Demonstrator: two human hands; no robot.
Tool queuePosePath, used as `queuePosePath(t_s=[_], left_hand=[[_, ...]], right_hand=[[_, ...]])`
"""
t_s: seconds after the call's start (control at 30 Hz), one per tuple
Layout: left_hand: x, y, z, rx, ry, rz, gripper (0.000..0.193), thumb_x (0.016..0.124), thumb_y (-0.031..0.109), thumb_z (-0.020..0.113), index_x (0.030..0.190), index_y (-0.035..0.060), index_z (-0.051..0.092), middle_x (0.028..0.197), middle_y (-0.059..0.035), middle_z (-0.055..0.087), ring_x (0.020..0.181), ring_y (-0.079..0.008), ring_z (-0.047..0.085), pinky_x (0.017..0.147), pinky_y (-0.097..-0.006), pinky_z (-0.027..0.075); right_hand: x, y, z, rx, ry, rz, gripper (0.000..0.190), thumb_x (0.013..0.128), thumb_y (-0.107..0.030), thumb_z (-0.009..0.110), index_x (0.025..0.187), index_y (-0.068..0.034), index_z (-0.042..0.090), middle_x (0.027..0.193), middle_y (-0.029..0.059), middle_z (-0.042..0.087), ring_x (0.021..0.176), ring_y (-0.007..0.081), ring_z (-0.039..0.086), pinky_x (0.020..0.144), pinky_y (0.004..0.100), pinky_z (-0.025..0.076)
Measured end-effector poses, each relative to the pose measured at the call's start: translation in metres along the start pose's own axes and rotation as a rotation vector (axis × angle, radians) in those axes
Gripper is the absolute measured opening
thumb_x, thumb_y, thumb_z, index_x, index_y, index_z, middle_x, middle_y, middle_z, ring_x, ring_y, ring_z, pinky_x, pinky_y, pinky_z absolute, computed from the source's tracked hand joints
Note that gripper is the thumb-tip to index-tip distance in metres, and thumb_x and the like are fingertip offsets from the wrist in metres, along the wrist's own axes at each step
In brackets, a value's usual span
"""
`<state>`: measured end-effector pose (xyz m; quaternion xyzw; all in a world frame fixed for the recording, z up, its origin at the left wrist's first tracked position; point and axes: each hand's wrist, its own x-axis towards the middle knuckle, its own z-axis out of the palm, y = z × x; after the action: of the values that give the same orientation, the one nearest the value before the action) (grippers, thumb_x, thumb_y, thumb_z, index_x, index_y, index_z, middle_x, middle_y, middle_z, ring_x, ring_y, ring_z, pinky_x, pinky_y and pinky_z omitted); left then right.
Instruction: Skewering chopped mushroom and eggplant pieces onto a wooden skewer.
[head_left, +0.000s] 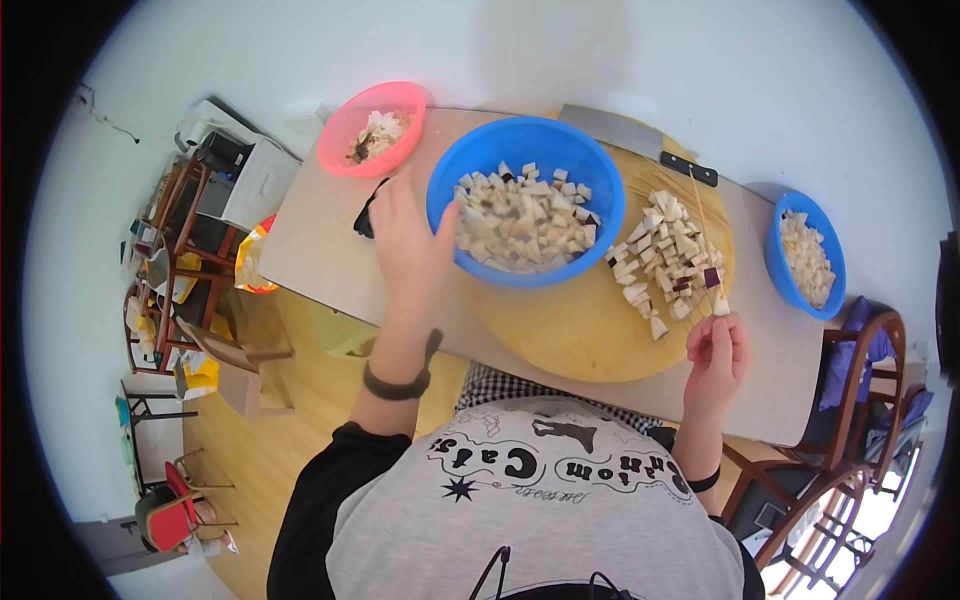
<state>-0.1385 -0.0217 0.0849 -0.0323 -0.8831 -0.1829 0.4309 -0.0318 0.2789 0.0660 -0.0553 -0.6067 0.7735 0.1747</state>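
Note:
My right hand (718, 349) pinches a thin wooden skewer (697, 196) near a pale cube, with a purple-skinned piece (712, 277) just above it. My left hand (412, 240) has its fingers spread at the left rim of a large blue plastic bowl (525, 279) and seems to hold nothing. Inside the bowl lie many diced eggplant-like cubes (525, 214). Loaded skewers of such cubes (664, 251) lie piled on a round wooden board (585, 337), beside bare skewers. A cleaver (622, 133) rests at the board's far edge.
A pink bowl (375, 169) with food scraps stands at the back left, near a black object (366, 214) behind my left hand. A smaller blue bowl (806, 262) of pale pieces stands at the right. Wooden chairs (862, 390) stand beyond the table's right end.

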Motion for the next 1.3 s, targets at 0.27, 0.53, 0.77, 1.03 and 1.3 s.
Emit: queuePosePath(t_s=[0.27,0.53,0.77,1.03,1.3], left_hand=[[0.008,0.031,0.042,-0.183,-0.684,0.245,0.025,0.075,0.007,0.058,0.100,0.0036,0.061,0.097,-0.0121,0.062,0.094,-0.0302,0.056,0.080,-0.0392,0.046],[0.016,0.036,0.036,-0.175,-0.554,0.179,0.019,0.080,0.009,0.059,0.095,-0.0007,0.064,0.086,-0.0099,0.066,0.076,-0.0254,0.062,0.072,-0.0339,0.049],[0.017,0.072,-0.010,-1.193,-0.783,-0.583,0.021,0.086,0.014,0.057,0.101,0.0010,0.063,0.093,-0.0089,0.067,0.087,-0.0095,0.061,0.072,-0.0230,0.047],[0.009,0.075,-0.008,-1.460,-0.874,-0.963,0.023,0.087,0.021,0.057,0.104,0.0064,0.061,0.103,-0.0095,0.065,0.093,-0.0148,0.061,0.080,-0.0261,0.045],[0.002,0.083,-0.001,-1.665,-0.852,-1.114,0.025,0.088,0.022,0.054,0.105,0.0048,0.059,0.104,-0.0087,0.064,0.098,-0.0166,0.060,0.082,-0.0263,0.044]], right_hand=[[-0.003,-0.005,0.007,-0.042,-0.024,-0.004,0.019,0.093,-0.011,0.043,0.076,-0.005,0.049,0.064,0.0011,0.052,0.055,0.0048,0.042,0.050,0.0179,0.031],[-0.009,-0.007,0.001,-0.135,-0.067,0.082,0.018,0.091,-0.008,0.045,0.075,-0.004,0.052,0.065,0.0003,0.054,0.056,0.0045,0.043,0.051,0.0181,0.033],[-0.010,-0.009,0.016,-0.247,-0.322,-0.024,0.015,0.085,0.002,0.048,0.070,0.000,0.051,0.065,0.0012,0.055,0.056,0.0045,0.046,0.050,0.0181,0.036],[-0.011,-0.008,0.016,-0.234,-0.295,-0.021,0.014,0.084,0.004,0.048,0.071,0.002,0.051,0.064,0.0021,0.054,0.057,0.0051,0.047,0.051,0.0182,0.037],[-0.011,-0.008,0.013,-0.268,-0.288,-0.040,0.014,0.084,0.003,0.049,0.070,0.001,0.051,0.063,0.0023,0.054,0.056,0.0055,0.048,0.051,0.0187,0.037]])
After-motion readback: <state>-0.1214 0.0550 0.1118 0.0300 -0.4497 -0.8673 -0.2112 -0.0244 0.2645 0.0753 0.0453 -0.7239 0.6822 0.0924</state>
